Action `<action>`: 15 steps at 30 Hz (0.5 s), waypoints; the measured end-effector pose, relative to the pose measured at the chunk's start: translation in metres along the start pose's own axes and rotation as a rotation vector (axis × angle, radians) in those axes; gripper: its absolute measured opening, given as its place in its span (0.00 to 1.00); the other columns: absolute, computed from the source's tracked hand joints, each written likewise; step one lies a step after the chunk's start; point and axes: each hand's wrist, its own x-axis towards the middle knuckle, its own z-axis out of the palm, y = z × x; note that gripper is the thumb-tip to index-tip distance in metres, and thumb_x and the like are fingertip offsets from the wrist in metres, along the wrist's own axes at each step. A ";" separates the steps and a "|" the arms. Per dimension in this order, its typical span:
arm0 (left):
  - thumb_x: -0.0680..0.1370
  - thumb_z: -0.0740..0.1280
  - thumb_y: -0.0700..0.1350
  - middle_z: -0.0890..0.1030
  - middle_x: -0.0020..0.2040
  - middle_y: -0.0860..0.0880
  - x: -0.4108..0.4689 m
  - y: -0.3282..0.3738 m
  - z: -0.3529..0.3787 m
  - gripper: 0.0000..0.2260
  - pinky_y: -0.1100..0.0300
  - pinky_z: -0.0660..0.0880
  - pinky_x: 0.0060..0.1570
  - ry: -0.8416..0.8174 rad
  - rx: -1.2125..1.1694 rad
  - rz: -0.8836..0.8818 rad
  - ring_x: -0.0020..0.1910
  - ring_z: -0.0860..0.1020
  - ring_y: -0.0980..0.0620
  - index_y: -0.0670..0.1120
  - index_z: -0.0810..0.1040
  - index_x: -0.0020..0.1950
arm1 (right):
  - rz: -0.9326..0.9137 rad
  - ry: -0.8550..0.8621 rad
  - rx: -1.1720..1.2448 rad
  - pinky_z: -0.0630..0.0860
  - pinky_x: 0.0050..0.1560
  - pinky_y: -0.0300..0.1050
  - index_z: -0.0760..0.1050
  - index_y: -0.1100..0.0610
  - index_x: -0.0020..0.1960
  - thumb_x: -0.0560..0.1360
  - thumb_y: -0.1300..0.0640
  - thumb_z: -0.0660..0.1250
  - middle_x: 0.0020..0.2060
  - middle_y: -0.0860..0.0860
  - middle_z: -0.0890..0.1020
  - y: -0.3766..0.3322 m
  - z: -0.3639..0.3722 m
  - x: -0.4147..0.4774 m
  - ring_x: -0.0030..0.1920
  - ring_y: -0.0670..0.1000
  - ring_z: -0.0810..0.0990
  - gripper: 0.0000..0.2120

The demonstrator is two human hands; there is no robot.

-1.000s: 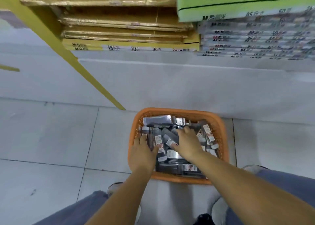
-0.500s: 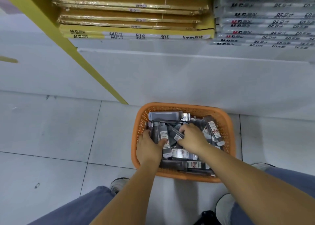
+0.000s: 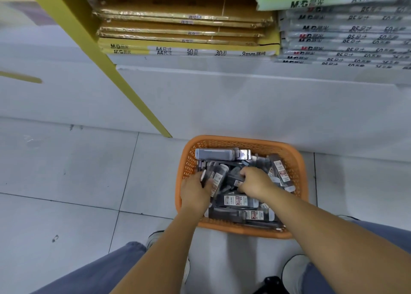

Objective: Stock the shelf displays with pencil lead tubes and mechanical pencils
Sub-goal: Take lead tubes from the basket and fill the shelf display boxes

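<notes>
An orange plastic basket (image 3: 295, 160) stands on the tiled floor in front of the shelf base. Several dark pencil lead tubes (image 3: 241, 201) with red-and-white labels lie piled in it, and a long grey box (image 3: 214, 154) lies at its far side. Both hands are inside the basket. My left hand (image 3: 194, 193) grips a bunch of tubes (image 3: 216, 176) at the left. My right hand (image 3: 255, 183) has its fingers curled round a tube (image 3: 235, 180) in the middle of the pile.
A slanted yellow shelf post (image 3: 124, 86) meets the floor just left of the basket. Above the white shelf base lie stacked yellow notebook packs (image 3: 189, 48) and grey notebook packs (image 3: 344, 40). My knees and shoes frame the basket's near side.
The view tilted up a little, so the basket sits lower in frame. Both hands closed tighter on tubes; the left gathered a bunch at the basket's left.
</notes>
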 end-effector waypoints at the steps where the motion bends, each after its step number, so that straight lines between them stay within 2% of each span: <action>1: 0.83 0.64 0.48 0.84 0.50 0.47 -0.003 0.001 -0.003 0.07 0.49 0.79 0.52 0.014 -0.030 -0.004 0.49 0.81 0.48 0.47 0.79 0.55 | -0.009 0.019 -0.005 0.74 0.39 0.44 0.72 0.51 0.47 0.73 0.61 0.69 0.44 0.51 0.80 0.001 0.001 -0.002 0.45 0.53 0.80 0.08; 3: 0.83 0.63 0.48 0.83 0.47 0.49 -0.007 0.003 -0.012 0.05 0.56 0.78 0.44 0.019 -0.091 -0.006 0.45 0.81 0.52 0.50 0.77 0.52 | -0.023 0.045 0.031 0.75 0.44 0.45 0.74 0.52 0.53 0.73 0.61 0.70 0.49 0.51 0.81 0.004 0.003 -0.007 0.48 0.53 0.80 0.11; 4: 0.83 0.63 0.49 0.83 0.44 0.51 -0.010 0.004 -0.018 0.05 0.61 0.75 0.39 0.024 -0.107 0.004 0.42 0.80 0.53 0.51 0.76 0.49 | -0.021 0.055 0.089 0.74 0.43 0.44 0.73 0.52 0.56 0.73 0.60 0.71 0.51 0.51 0.80 0.005 0.002 -0.010 0.48 0.52 0.79 0.13; 6: 0.82 0.64 0.49 0.81 0.39 0.53 -0.013 0.006 -0.031 0.07 0.64 0.70 0.33 0.051 -0.137 0.004 0.40 0.80 0.52 0.51 0.74 0.45 | -0.019 0.095 0.249 0.71 0.39 0.42 0.72 0.51 0.55 0.73 0.58 0.73 0.52 0.50 0.79 0.006 -0.007 -0.018 0.45 0.48 0.78 0.14; 8: 0.81 0.65 0.48 0.82 0.40 0.49 -0.020 0.012 -0.045 0.06 0.63 0.72 0.34 0.060 -0.246 -0.017 0.42 0.81 0.48 0.48 0.76 0.46 | -0.043 0.154 0.393 0.71 0.38 0.40 0.72 0.49 0.54 0.72 0.54 0.74 0.51 0.47 0.79 0.003 -0.024 -0.031 0.46 0.46 0.77 0.14; 10: 0.81 0.65 0.44 0.84 0.43 0.43 -0.029 0.024 -0.057 0.04 0.54 0.79 0.40 0.011 -0.453 -0.021 0.42 0.82 0.41 0.45 0.79 0.51 | -0.081 0.162 0.562 0.75 0.39 0.41 0.74 0.47 0.54 0.71 0.51 0.75 0.51 0.43 0.81 -0.003 -0.046 -0.049 0.47 0.45 0.80 0.15; 11: 0.81 0.64 0.42 0.83 0.42 0.41 -0.035 0.032 -0.063 0.05 0.53 0.78 0.37 -0.029 -0.569 -0.034 0.39 0.81 0.40 0.44 0.80 0.50 | -0.112 0.165 0.633 0.78 0.40 0.41 0.75 0.46 0.54 0.69 0.50 0.77 0.49 0.43 0.83 -0.009 -0.058 -0.061 0.46 0.45 0.82 0.16; 12: 0.81 0.64 0.40 0.82 0.39 0.40 -0.041 0.041 -0.068 0.05 0.56 0.75 0.31 -0.076 -0.683 -0.049 0.33 0.79 0.41 0.43 0.79 0.49 | -0.149 0.176 0.688 0.79 0.40 0.40 0.77 0.46 0.54 0.68 0.49 0.78 0.47 0.43 0.85 -0.014 -0.069 -0.073 0.45 0.44 0.84 0.17; 15: 0.81 0.66 0.37 0.81 0.32 0.43 -0.064 0.074 -0.080 0.03 0.62 0.73 0.23 -0.217 -0.866 -0.024 0.25 0.79 0.47 0.40 0.78 0.49 | -0.256 0.191 0.820 0.79 0.44 0.37 0.79 0.45 0.55 0.67 0.49 0.79 0.46 0.43 0.86 -0.034 -0.100 -0.109 0.45 0.42 0.84 0.19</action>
